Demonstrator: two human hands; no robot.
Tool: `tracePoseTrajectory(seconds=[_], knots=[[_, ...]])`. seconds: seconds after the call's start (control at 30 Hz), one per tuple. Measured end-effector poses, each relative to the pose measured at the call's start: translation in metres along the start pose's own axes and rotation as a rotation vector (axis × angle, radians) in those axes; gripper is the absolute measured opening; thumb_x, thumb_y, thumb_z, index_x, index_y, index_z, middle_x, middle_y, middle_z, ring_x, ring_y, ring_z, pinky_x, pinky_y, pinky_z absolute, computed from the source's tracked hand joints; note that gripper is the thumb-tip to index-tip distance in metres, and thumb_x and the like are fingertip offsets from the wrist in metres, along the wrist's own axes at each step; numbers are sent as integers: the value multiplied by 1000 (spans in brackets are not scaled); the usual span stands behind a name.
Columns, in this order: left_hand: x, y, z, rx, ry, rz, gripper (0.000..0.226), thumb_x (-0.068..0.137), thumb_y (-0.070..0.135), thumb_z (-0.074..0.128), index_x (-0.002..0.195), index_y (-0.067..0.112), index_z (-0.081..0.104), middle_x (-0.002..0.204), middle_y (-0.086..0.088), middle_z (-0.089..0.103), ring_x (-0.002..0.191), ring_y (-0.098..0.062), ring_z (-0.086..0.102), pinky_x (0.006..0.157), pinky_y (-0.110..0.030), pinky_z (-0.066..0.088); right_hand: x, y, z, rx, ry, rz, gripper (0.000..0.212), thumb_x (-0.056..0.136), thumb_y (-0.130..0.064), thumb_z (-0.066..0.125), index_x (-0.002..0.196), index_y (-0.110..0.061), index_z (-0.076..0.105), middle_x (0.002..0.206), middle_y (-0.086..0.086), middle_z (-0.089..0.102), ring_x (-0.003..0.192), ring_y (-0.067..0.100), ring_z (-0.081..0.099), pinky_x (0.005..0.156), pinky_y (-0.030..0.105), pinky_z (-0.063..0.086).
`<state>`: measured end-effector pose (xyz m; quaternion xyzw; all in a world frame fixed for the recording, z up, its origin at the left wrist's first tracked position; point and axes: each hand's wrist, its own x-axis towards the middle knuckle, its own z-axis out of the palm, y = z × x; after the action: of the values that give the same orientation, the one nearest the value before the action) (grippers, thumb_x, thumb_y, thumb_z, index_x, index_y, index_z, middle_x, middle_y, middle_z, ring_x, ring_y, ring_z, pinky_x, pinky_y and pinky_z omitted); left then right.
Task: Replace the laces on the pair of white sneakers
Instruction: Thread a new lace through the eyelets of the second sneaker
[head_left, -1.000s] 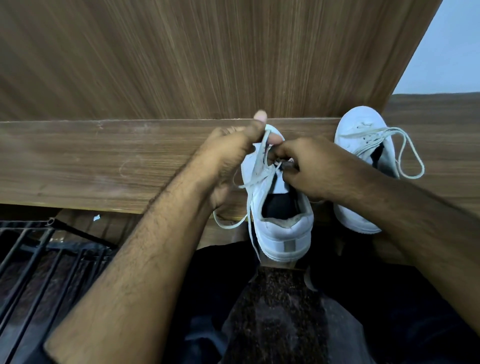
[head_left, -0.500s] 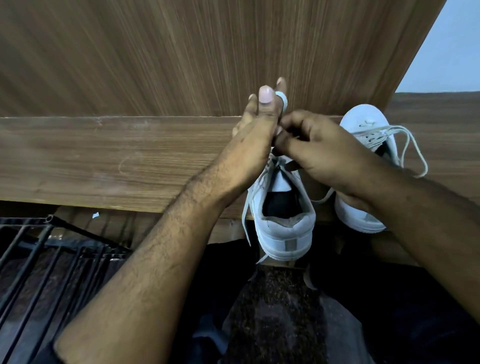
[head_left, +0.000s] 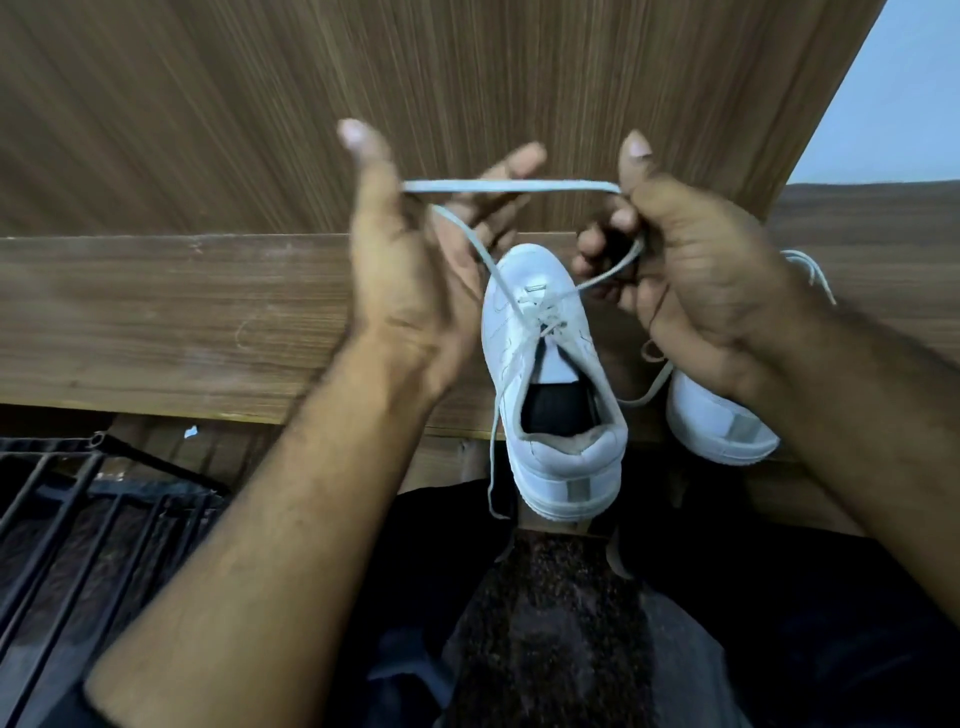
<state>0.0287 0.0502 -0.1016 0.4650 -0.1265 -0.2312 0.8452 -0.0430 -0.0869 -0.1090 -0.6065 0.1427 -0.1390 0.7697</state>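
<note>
Left hand raised at 11 o'clock of the near sneaker, fingers mostly straight, lace looped over the thumb side; looks draped rather than pinched, though blur makes that unsure. Lace runs taut across to the right hand, at 1 o'clock of the shoe, fingers curled and gripping it, thumb up. Both strands drop to the lower eyelets; a loose end hangs past the heel at 7 o'clock. Near sneaker sits on the wooden desk edge, heel toward the person. Second sneaker at 3 o'clock, mostly behind the right wrist. Step: probably pulling lace through the eyelets. Next: keep tension, free the next crossing.
</note>
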Motion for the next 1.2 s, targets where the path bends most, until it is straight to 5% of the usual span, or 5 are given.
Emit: tracePoseTrajectory(seconds=[0.13,0.4,0.87,1.1,1.2], knots=[[2,12,-15,186,21,-21,70,101,67,25,125,13,63,52,3,49,43,-13,53,48,-22,42,-2,3,-4,-180,25,5,43,99,-49,52,67,-22,55,53,-7,46,51,8,45,59,24,43],[2,-15,-7,817,-125,30,46,100,40,57,62,14,59,58,-6,46,48,-11,40,43,-18,32,0,7,-2,-398,55,-48,34,99,-45,55,85,-17,67,60,-3,49,47,3,38,51,22,38],[11,-17,-17,798,220,205,39,101,38,54,72,12,57,67,-3,66,60,-15,62,57,-31,51,4,15,-11,-809,58,-113,23,101,-10,53,103,-22,73,85,-7,73,61,1,62,39,5,35],[9,-26,-16,929,-2,20,37,92,53,63,113,23,59,88,2,73,78,-13,70,67,-33,55,3,14,-12,-823,6,-215,9,96,-16,63,96,-24,67,71,-4,73,49,-2,59,37,7,35],[5,-25,-10,931,-140,-75,32,101,39,58,86,13,67,79,-14,73,66,-20,67,59,-25,49,2,14,-11,-786,-44,-246,16,96,-7,59,98,-19,69,65,0,68,38,-1,48,37,9,32]])
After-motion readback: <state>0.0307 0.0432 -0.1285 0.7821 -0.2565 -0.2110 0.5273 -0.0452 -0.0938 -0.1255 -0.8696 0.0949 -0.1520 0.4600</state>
